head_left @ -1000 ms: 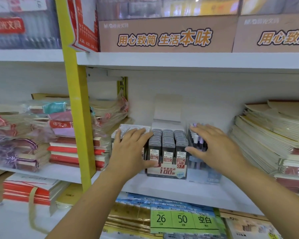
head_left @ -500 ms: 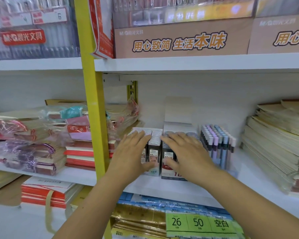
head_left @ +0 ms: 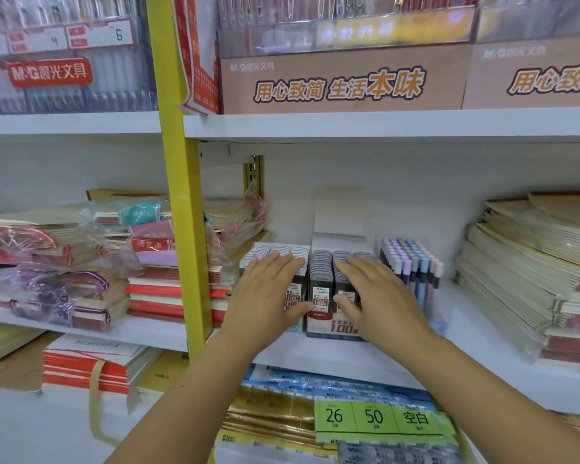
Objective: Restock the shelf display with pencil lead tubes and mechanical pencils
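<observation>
Fingers (head_left: 282,264) of the left hand (head_left: 268,296) are lying nearly straight and spread over the caps of the left lead tube box (head_left: 293,296), thumb lying against its front. The right hand (head_left: 377,296) is doing the same on the right lead tube box (head_left: 320,296), fingers flat on top, thumb on the front face. Neither hand is curling round anything.

Both boxes are sitting side by side, touching, on the white shelf (head_left: 482,333). The mechanical pencils (head_left: 411,262) are standing upright in a clear holder just beside the right box.

Likely risks:
- The right hand is working very close to the pencils, so a sideways shove could be knocking that holder over or sliding it toward the notebook stack (head_left: 533,279).
- Uneven palm pressure could be tilting a box and spilling loose tubes forward off the shelf edge.
- Pushing back hard could be crumpling the raised flap (head_left: 339,212) against the rear wall.
- The left box could be snagging the wrapped stack (head_left: 238,226) beside it.
</observation>
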Tool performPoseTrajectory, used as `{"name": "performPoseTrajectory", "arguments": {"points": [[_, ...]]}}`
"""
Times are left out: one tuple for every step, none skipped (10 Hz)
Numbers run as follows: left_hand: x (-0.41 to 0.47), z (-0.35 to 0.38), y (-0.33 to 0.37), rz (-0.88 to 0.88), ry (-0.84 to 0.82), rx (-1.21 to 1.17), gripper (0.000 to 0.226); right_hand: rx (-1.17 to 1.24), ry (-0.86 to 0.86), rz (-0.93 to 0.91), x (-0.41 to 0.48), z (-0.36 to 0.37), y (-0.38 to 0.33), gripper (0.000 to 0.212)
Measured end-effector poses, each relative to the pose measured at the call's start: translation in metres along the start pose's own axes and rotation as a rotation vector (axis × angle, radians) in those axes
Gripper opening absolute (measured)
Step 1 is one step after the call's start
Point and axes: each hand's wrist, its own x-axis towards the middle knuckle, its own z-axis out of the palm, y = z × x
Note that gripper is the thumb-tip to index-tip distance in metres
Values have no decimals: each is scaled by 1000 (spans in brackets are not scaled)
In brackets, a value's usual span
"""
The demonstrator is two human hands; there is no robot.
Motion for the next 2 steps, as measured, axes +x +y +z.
{"name": "performPoseTrajectory", "arguments": {"points": [[3, -12, 8, 2, -5, -15, 79, 56, -17, -11, 1, -6, -6, 62], [-24, -28, 22, 52, 100, -86, 70, 175, 57, -38, -19, -23, -9, 61]]}}
